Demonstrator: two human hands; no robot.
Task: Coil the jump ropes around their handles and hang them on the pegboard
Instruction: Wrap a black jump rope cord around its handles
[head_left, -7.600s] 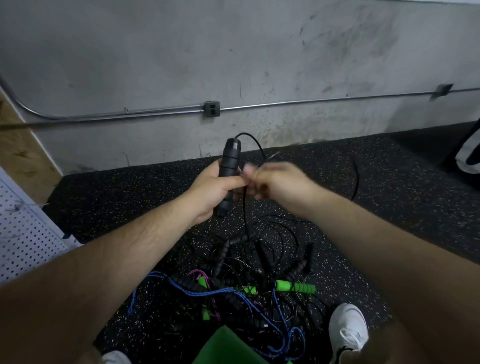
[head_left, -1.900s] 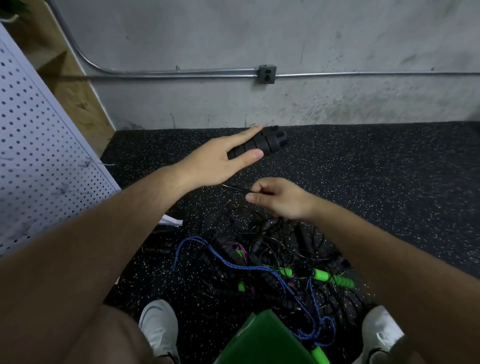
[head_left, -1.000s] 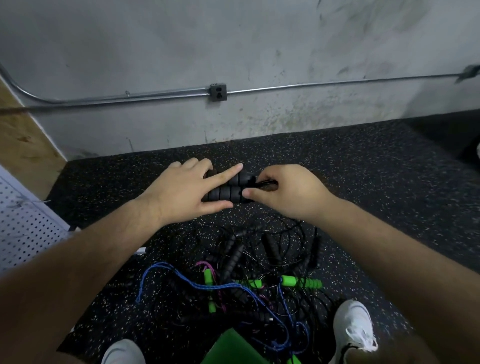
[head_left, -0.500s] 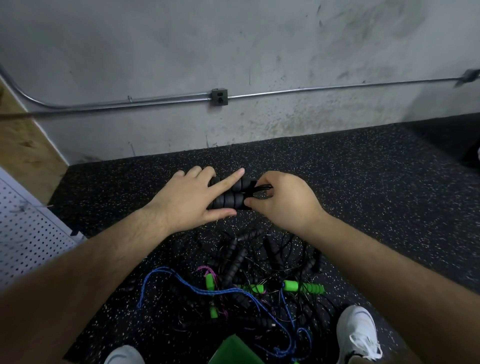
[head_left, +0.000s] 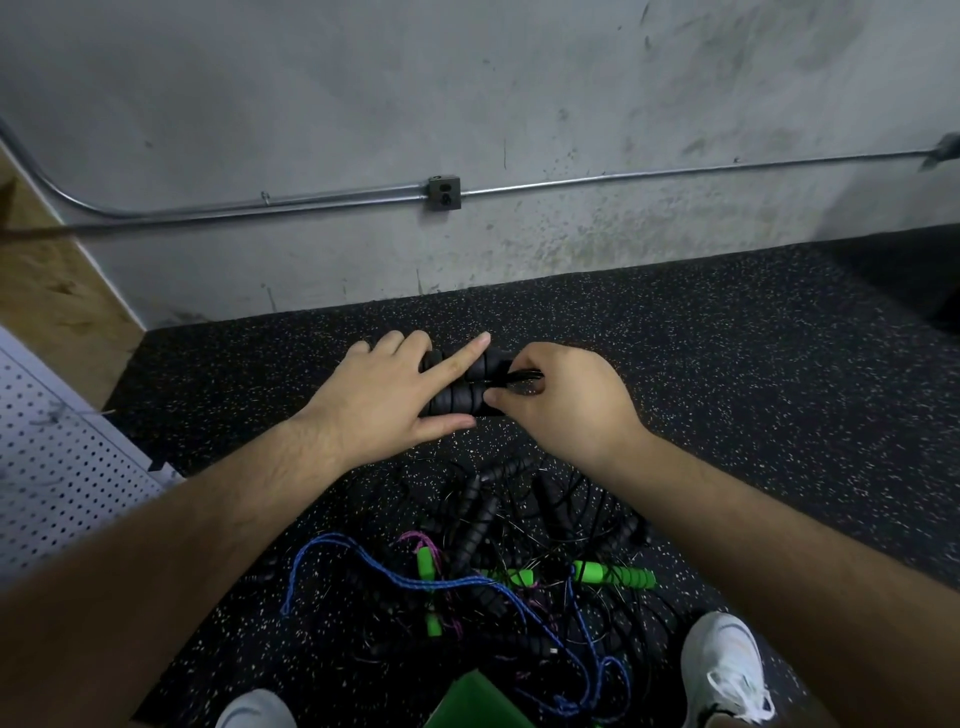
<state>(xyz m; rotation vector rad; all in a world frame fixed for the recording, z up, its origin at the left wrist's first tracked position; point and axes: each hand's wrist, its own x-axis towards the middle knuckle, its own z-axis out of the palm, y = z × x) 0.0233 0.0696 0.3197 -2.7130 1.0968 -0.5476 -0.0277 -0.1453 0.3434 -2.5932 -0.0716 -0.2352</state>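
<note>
One rope in work.
- Left hand (head_left: 395, 395): clamps a pair of black handles (head_left: 457, 408) side by side, thumb beneath, index finger laid straight across the top.
- Right hand (head_left: 561, 405): touching the handles' right end, fingers curled, pinching the black cord (head_left: 519, 376) there. Looks like the final turns or the tuck; how much cord is wrapped I cannot tell, as the hands cover it.
- Pegboard (head_left: 62, 478): well left of the left hand, nothing seen hanging on the visible part.
- Pile (head_left: 493, 545): on the floor (head_left: 779, 389) below both hands, nearer the feet, a tangle of black, green and blue ropes, all uncoiled.

Judgement: early. First bundle nearly done, not hung; the pile is untouched.
</note>
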